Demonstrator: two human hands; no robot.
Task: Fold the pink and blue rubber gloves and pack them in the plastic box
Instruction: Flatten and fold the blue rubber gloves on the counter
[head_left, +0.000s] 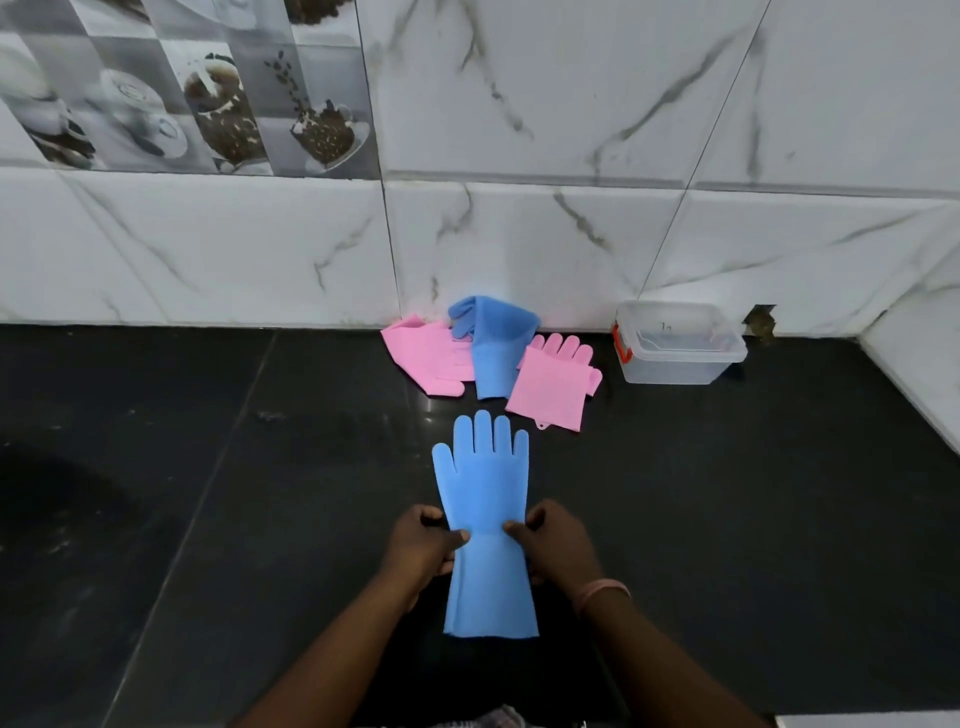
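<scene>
A blue rubber glove (485, 483) lies flat on the black counter, fingers pointing away from me. My left hand (421, 545) pinches its left edge at the wrist, and my right hand (558, 543) pinches the right edge opposite. Farther back, by the wall, a second blue glove (493, 348) lies crumpled over a pink glove (426, 358). Another pink glove (553, 382) lies flat just right of it. The clear plastic box (680, 345) with an orange latch stands open at the back right.
The black counter (260, 467) meets a white marble-tiled wall (519, 234) behind the gloves. A side wall (914, 374) closes the right end. A dark hole (759, 323) shows in the wall beside the box.
</scene>
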